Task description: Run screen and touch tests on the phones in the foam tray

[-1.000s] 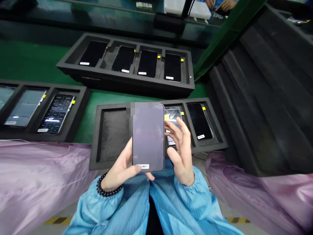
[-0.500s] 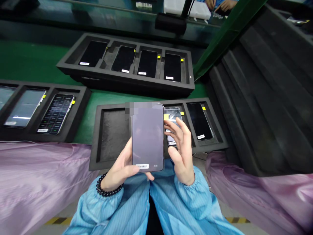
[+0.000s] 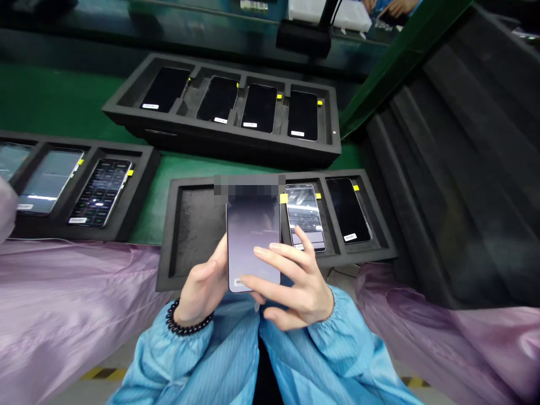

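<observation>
My left hand [image 3: 203,288] grips a smartphone [image 3: 248,239] from its left side and from beneath. The phone is tilted up toward me, its screen grey, with a white label at the bottom and a yellow tab at the right edge. Over the lower right of the screen lie the spread fingers of my right hand [image 3: 297,284]; whether they press the glass I cannot tell. Behind the phone is a black foam tray [image 3: 167,239]. A lit phone [image 3: 304,211] and a dark phone [image 3: 349,211] rest in its right-hand slots.
A raised foam tray [image 3: 228,135] farther back carries several dark phones. Another tray [image 3: 145,169] with phones, some lit, sits at left. Black foam pieces [image 3: 455,169] stack up at right beside a green post [image 3: 405,62]. Another person's hand [image 3: 399,8] shows at the top right.
My right hand has moved left and down, from beside the phone to over its lower screen. My left thumb has lifted off the phone's lower edge. The view has shifted slightly.
</observation>
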A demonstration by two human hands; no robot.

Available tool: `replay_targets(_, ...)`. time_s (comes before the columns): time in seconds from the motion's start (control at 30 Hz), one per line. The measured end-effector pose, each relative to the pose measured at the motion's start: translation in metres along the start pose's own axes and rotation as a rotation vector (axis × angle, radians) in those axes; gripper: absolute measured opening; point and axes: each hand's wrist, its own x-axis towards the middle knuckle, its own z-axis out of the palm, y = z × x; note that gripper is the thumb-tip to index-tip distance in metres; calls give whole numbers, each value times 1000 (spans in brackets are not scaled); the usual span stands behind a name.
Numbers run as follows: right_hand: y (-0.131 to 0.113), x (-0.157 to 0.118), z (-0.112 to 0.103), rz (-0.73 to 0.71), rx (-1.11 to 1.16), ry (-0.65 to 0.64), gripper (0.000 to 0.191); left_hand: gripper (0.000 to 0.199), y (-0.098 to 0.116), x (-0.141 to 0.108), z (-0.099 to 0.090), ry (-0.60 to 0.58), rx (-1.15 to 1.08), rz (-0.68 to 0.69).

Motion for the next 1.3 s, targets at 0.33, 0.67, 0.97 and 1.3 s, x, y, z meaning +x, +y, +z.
replay_targets(0.33,-3,-2,2,-40,-12,-3,52,79,-2,-1,-2,32,40,52)
replay_targets(0.67,0,-2,-2,-13,42,54,51,79,1,-3,6,30,37,34)
replay_targets(0.97,3,6,-7,189,-123,29,57,82,-2,-4,4,-18,61,24)
replay_targets(1.3,10,8,-7,386,-115,140,67,86,-1,-8,-1,-98,103,-26)
